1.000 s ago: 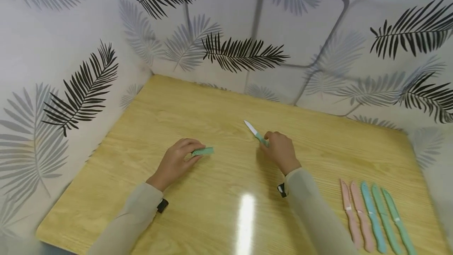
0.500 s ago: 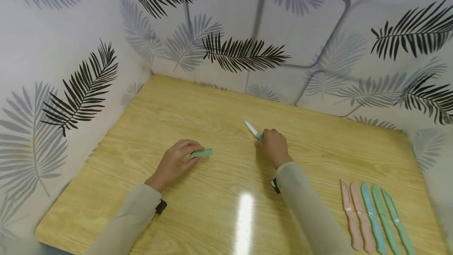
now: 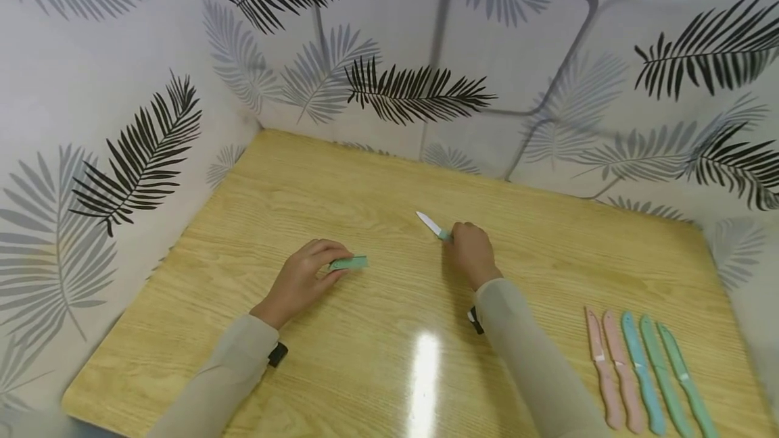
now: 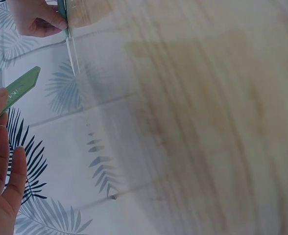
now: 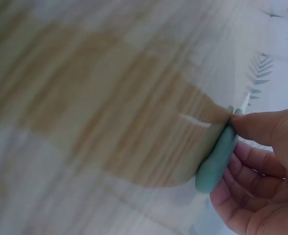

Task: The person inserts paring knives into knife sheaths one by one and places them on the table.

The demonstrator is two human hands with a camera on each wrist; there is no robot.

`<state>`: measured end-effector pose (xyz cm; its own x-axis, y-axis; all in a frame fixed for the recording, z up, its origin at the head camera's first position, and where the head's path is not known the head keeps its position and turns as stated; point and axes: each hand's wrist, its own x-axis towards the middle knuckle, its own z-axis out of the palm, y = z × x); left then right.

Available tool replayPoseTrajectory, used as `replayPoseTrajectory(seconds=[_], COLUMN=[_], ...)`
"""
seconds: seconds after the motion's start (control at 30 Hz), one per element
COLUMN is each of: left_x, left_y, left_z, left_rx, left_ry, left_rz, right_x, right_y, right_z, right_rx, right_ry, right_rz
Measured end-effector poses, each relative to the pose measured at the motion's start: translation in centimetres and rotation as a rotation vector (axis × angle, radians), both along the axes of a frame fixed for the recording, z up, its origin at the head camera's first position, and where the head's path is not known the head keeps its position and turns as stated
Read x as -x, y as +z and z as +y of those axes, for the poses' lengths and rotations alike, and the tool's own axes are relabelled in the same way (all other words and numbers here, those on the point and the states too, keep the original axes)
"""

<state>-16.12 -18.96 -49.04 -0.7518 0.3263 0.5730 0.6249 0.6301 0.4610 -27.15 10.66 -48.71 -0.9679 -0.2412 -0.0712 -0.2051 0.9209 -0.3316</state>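
Note:
My left hand (image 3: 307,279) pinches a green knife sheath (image 3: 349,263) between thumb and fingers, just over the table left of centre. In the left wrist view the sheath (image 4: 24,88) shows its flat side, with raised marks on it. With thumb and fingers my right hand (image 3: 473,252) grips the green handle (image 5: 217,164) of a small knife. Its bare pale blade (image 3: 429,223) points away and to the left in the head view. Sheath and blade are apart, with a stretch of tabletop between them.
Several knives lie side by side at the right of the wooden table (image 3: 377,357): pink knives (image 3: 599,360), a blue knife (image 3: 640,367) and green knives (image 3: 681,374). A leaf-patterned wall (image 3: 389,39) borders the table's back and left side.
My right hand has shifted slightly left and its fingers now cover more of the knife handle. The left hand stays in nearly the same place with the sheath.

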Motion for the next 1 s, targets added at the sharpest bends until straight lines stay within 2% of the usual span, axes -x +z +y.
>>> replayPoseTrajectory(seconds=[0.6,0.8,1.0], left_x=[0.3,0.7,1.0], left_y=[0.1,0.2,0.2], left_z=[0.7,1.2,1.3], left_rx=[0.034,0.025,0.021], left_ry=[-0.009,-0.006,-0.007], left_rz=[0.015,0.030,0.045], right_x=[-0.6,-2.0,-4.1], right_y=[0.0,0.4,1.0], right_z=[0.8,1.8,2.5], right_rx=[-0.022,-0.003,0.077], right_ry=[0.008,0.036,0.092], right_rz=[0.035,0.084,0.159])
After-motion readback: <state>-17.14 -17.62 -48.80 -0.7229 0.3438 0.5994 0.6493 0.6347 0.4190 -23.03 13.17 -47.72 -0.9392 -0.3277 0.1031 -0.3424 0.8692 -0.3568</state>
